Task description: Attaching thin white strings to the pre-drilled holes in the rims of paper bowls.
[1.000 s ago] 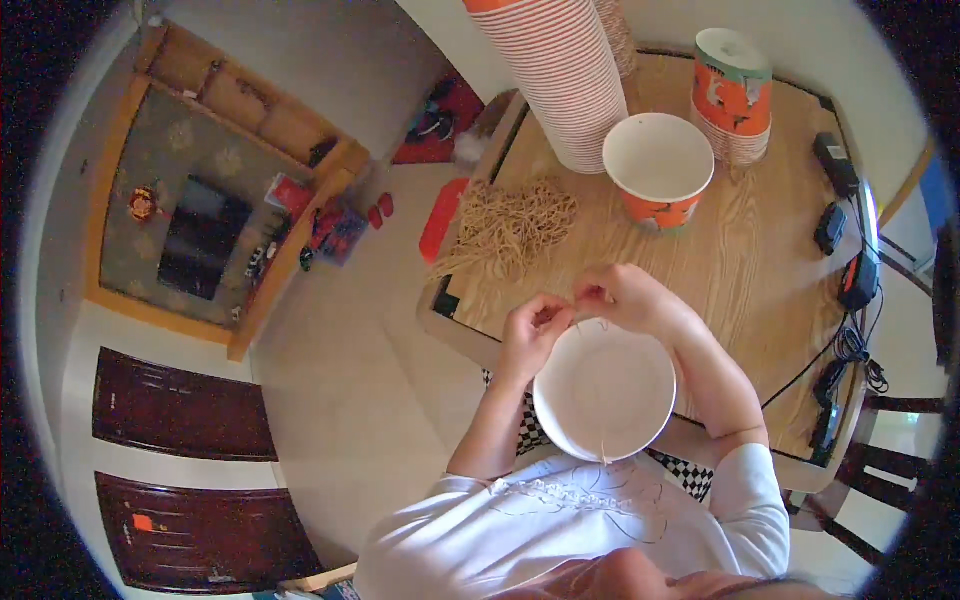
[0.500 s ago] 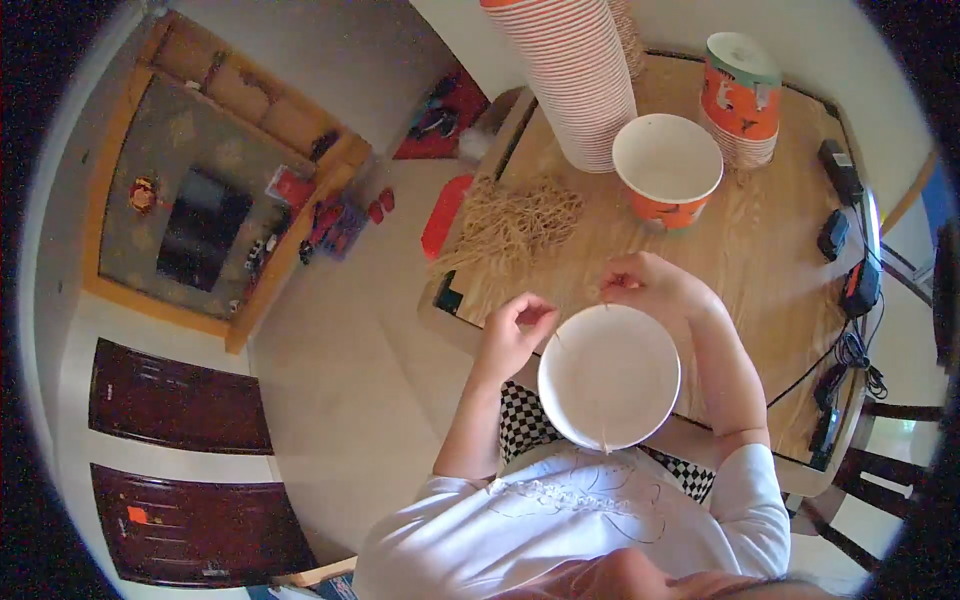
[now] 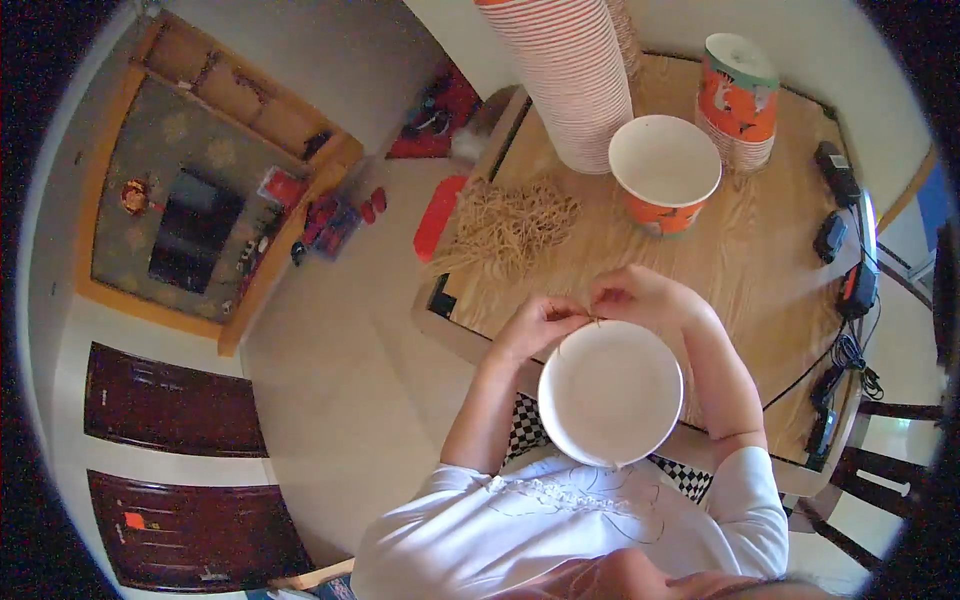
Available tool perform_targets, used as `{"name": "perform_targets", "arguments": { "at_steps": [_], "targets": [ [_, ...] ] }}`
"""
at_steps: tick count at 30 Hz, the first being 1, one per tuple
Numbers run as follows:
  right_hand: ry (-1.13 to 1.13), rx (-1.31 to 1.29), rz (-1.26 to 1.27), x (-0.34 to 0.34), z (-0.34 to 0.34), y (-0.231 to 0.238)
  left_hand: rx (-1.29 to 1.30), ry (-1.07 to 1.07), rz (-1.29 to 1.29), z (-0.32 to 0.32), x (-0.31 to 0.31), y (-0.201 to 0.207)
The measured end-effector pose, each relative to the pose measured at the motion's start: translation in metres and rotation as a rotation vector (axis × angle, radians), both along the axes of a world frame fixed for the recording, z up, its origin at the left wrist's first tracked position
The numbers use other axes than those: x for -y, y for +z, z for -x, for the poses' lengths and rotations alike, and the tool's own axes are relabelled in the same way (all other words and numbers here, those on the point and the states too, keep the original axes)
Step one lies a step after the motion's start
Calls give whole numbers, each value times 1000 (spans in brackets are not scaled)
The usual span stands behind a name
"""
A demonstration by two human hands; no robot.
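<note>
A white-lined paper bucket (image 3: 612, 392) sits in front of my body, its open mouth facing up. At its far rim my left hand (image 3: 535, 326) and my right hand (image 3: 645, 296) almost meet, fingertips pinched. A thin tan strand of twine (image 3: 597, 319) shows between them at the rim; its ends are hidden in my fingers. Beyond my left hand lies a tangled heap of tan twine (image 3: 512, 225) on the table. Another paper bucket (image 3: 665, 165), white inside and orange outside, stands upright farther away, past my right hand.
A tall stack of paper buckets (image 3: 572, 85) rises at the back of the wooden table (image 3: 745, 270). A shorter upside-down stack (image 3: 738, 95) stands right of it. Black adapters (image 3: 830, 235) and cables run along the right edge. A red stool (image 3: 438, 218) is beyond the table's left corner.
My hands have come together at the bucket's far rim; they were apart before, each with a bit of twine. The bucket has shifted slightly toward me.
</note>
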State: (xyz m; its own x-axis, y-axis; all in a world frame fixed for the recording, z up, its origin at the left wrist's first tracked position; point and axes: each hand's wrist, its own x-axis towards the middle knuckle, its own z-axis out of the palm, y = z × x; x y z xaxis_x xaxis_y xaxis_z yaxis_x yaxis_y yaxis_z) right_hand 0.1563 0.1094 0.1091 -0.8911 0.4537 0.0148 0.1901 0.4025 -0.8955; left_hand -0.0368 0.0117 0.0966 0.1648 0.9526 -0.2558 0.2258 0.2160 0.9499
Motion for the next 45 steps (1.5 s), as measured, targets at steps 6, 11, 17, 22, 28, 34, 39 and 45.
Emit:
{"name": "perform_targets", "arguments": {
  "at_steps": [6, 11, 17, 22, 28, 34, 39, 45],
  "targets": [
    [-67, 80, 147, 15, -10, 31, -55, -13, 19, -8, 21, -8],
    [193, 117, -195, 17, -22, 42, 29, 30, 30, -11, 35, -6],
    [285, 61, -116, 32, -19, 52, 281, 53, 39, -11, 47, 8],
    [328, -166, -162, 34, -4, 36, 344, 6, 49, -8, 49, -6],
    [362, -117, -165, 26, 6, 20, 281, 12, 59, -8, 49, -7],
    [308, -109, -100, 27, 11, 23, 250, 52, 49, -6, 48, -16],
    [312, -110, -113, 26, 10, 23, 283, 90, 13, -5, 44, -24],
    [315, -177, -147, 25, 14, 16, 258, 123, 35, -4, 47, -31]
  ]
}}
